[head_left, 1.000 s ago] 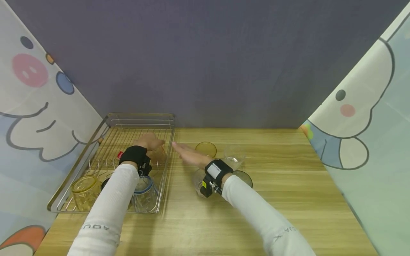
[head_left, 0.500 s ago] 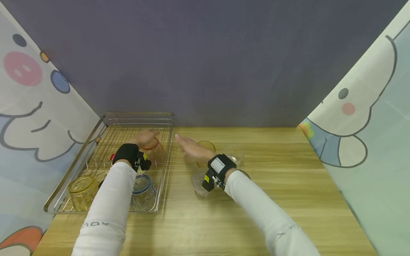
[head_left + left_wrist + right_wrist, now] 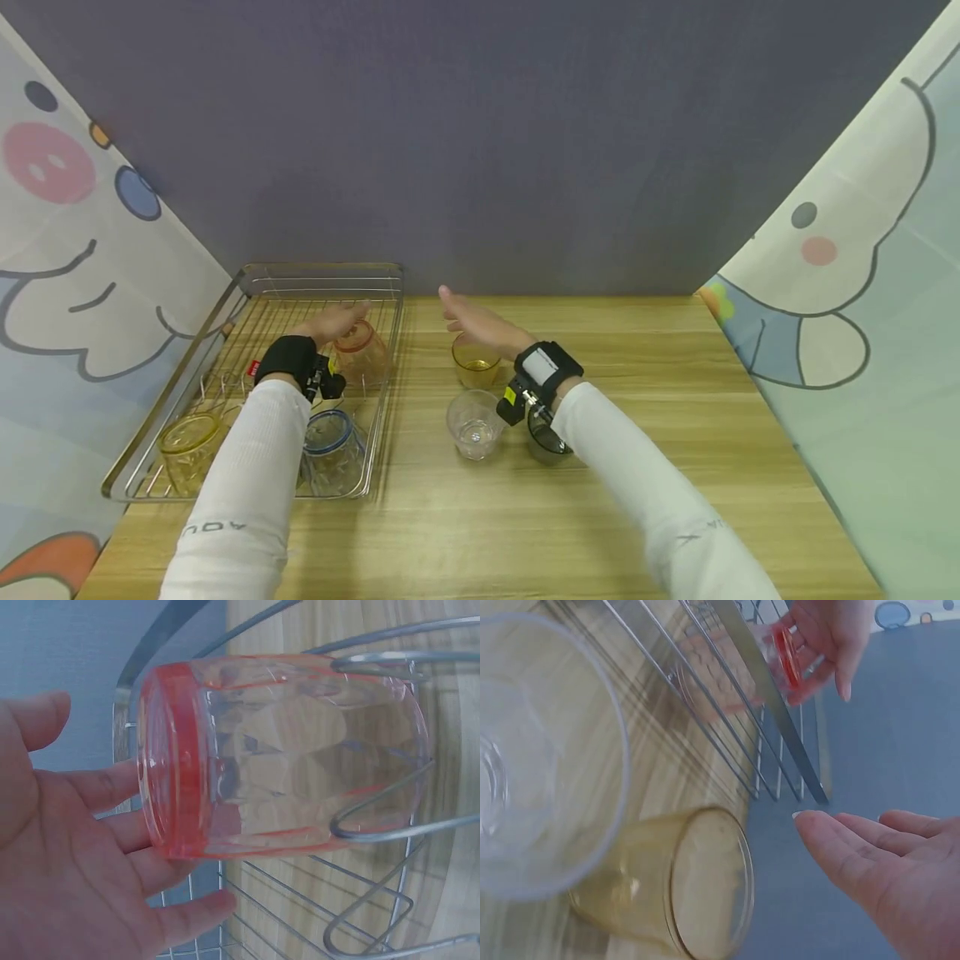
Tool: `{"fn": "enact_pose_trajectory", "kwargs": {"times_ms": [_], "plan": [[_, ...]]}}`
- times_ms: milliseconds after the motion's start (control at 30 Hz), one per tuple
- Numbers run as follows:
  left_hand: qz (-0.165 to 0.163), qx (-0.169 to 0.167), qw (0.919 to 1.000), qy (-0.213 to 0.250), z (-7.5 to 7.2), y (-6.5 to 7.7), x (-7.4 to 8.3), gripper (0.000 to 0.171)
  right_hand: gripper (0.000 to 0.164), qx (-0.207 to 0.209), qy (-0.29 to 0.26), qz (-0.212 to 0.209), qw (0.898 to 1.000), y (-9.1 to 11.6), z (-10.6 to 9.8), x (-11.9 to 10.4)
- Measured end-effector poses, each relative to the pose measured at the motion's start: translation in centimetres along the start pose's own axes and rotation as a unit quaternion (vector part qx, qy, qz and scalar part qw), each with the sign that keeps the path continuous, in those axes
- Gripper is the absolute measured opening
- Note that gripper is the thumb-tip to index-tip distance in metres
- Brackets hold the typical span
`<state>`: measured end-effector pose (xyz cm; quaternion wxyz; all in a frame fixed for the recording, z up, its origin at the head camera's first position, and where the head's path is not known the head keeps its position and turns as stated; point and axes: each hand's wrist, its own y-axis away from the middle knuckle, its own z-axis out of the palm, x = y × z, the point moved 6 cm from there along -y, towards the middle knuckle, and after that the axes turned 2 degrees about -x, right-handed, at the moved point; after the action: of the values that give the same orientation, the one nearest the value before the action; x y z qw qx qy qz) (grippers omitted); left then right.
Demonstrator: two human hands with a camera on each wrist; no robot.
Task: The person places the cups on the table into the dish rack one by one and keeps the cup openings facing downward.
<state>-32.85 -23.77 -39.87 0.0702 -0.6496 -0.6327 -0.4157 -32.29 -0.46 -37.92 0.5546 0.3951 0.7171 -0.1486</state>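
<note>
A red-tinted glass [image 3: 363, 357] stands bottom-up in the wire dish rack [image 3: 175, 383], between metal prongs. My left hand [image 3: 333, 323] is right at its thick red base; in the left wrist view the fingers [image 3: 180, 919] are extended beside and behind that base, the thumb apart from it. Over the table to the right of the rack, my right hand [image 3: 483, 325] hovers with straight fingers, holding nothing. Beneath it is an amber glass [image 3: 477, 371], mouth up. A clear glass [image 3: 475, 427] stands nearer to me, and a smoky grey glass [image 3: 546, 442] is partly hidden by the right wrist.
At the rack's front sit a yellow glass [image 3: 192, 458] and a blue-based glass [image 3: 333, 458], both upside down. My left sleeve [image 3: 247, 475] crosses between them. A grey panel [image 3: 525, 150] rises behind the wooden table [image 3: 637, 350], with cartoon-printed walls on both sides.
My left hand has loosened from the red glass and shifted slightly left, exposing it. My right hand has moved right and back, away from the rack, uncovering the amber and clear glasses.
</note>
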Motion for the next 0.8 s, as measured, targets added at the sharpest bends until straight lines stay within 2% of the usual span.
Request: {"fn": "enact_pose_trajectory", "kwargs": {"times_ms": [100,267,467,667,800], "plan": [[-0.003,0.004,1.0,0.008,-0.1,0.2,0.1,0.079,0.075,0.009,-0.011,-0.001,1.0,0.5,-1.2,0.2],[0.019,0.021,0.9991,0.032,-0.6,0.5,0.5,0.081,0.071,0.026,-0.027,-0.015,0.999,1.2,-3.2,0.3],[0.039,0.036,0.9983,0.022,-1.0,1.0,1.1,0.083,0.07,0.04,-0.017,-0.01,0.999,2.1,-5.4,0.9],[0.068,0.029,0.9966,-0.037,-0.4,1.2,2.9,0.079,0.07,0.051,0.004,-0.007,0.999,3.3,-7.1,1.2],[0.1,0.03,0.9901,-0.094,0.5,1.4,4.5,0.074,0.071,0.058,0.011,-0.006,0.998,4.1,-8.3,1.7]]}}
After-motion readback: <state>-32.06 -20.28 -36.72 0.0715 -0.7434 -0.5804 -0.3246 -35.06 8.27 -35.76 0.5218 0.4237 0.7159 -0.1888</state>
